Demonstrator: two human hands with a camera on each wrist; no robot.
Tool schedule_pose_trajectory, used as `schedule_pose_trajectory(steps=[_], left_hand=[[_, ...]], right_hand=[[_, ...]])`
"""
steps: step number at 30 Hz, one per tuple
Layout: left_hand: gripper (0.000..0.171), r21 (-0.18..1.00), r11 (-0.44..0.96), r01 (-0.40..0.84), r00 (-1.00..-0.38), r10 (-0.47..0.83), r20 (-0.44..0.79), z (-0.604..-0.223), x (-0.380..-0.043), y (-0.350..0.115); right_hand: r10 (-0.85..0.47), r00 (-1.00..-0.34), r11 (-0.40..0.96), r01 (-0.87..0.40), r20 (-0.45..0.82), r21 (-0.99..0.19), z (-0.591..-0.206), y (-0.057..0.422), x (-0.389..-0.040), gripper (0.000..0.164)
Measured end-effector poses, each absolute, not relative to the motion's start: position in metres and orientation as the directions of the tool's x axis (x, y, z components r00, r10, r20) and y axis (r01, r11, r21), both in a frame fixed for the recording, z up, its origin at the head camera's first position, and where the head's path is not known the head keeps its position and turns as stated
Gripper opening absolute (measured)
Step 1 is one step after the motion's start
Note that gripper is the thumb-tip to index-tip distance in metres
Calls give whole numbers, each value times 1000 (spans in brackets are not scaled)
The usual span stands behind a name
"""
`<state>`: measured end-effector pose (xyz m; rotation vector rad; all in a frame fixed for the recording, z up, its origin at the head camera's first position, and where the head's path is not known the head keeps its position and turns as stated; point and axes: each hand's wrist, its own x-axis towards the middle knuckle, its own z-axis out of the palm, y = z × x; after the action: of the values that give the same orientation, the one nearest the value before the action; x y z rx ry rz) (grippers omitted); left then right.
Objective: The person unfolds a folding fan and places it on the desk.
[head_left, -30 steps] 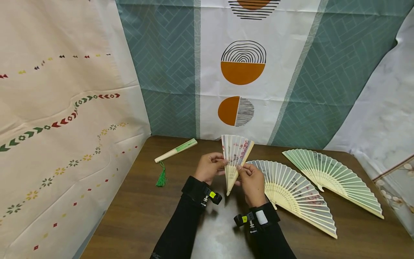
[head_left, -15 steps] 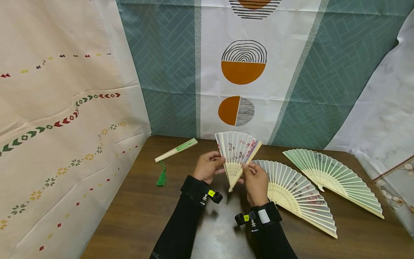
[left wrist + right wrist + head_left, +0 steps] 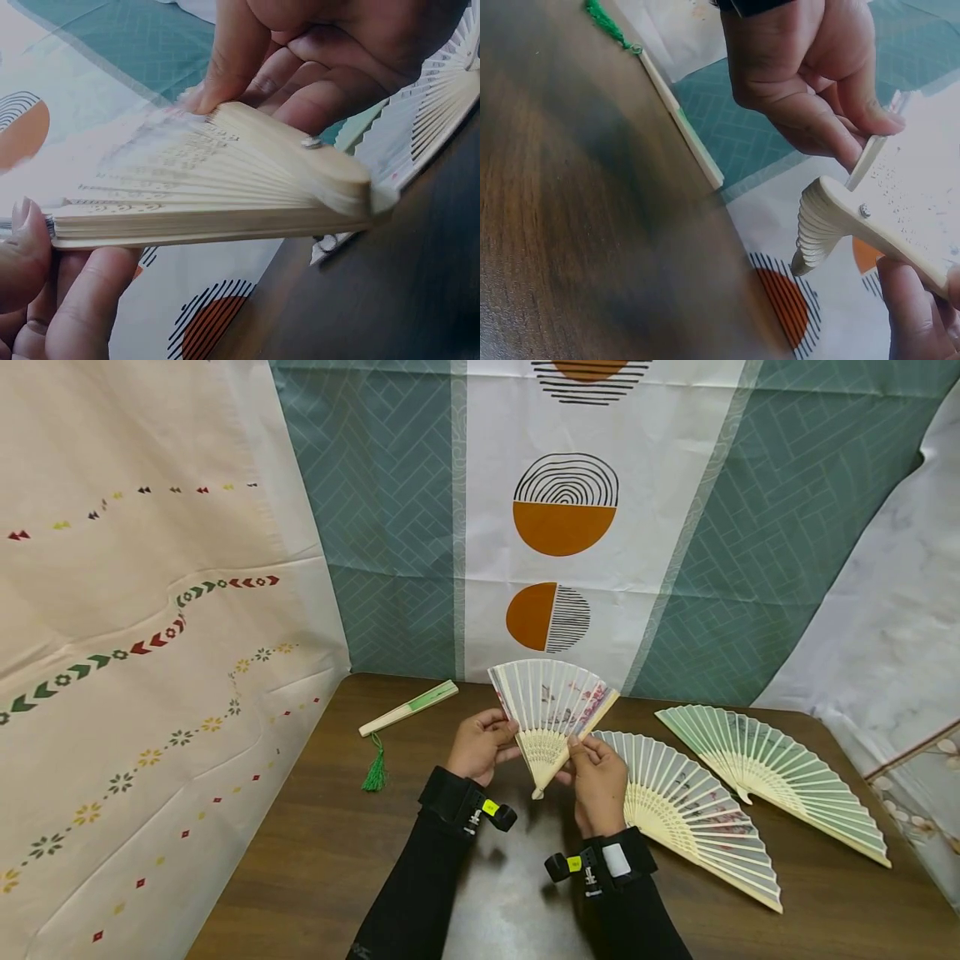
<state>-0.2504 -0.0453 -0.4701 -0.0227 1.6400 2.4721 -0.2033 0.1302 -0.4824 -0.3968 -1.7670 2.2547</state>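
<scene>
Above the table, both hands hold a partly spread folding fan (image 3: 551, 697) with pale wooden ribs and white cloth printed with pinkish-red flowers. My left hand (image 3: 481, 747) pinches its left outer rib between thumb and fingers. On the opposite side my right hand (image 3: 599, 782) pinches the right outer rib. In the left wrist view the folding fan (image 3: 225, 172) shows many ribs still stacked near the left fingers (image 3: 90, 300). The right wrist view shows its pivot end and metal rivet, with the left hand (image 3: 802, 82) at one edge and right fingertips (image 3: 907, 300) at the other.
A spread grey-white fan (image 3: 693, 827) lies right of the hands, and a spread green fan (image 3: 787, 777) lies beyond it. At the back left lies a folded green fan (image 3: 408, 708) with a green tassel (image 3: 375, 770). Cloth (image 3: 390, 527) hangs behind the brown table (image 3: 300, 860).
The held fan has spread from a narrow wedge to a wider arc. My right hand has moved right, and my left hand has shifted slightly left. The fans on the table stay put.
</scene>
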Motion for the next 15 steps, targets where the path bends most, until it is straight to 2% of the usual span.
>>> schedule_pose_trajectory(steps=[15], left_hand=[[17, 888, -441, -128, -991, 88, -99, -471, -250, -45]], right_hand=[[432, -899, -340, -89, -71, -936, -482, 130, -206, 31]])
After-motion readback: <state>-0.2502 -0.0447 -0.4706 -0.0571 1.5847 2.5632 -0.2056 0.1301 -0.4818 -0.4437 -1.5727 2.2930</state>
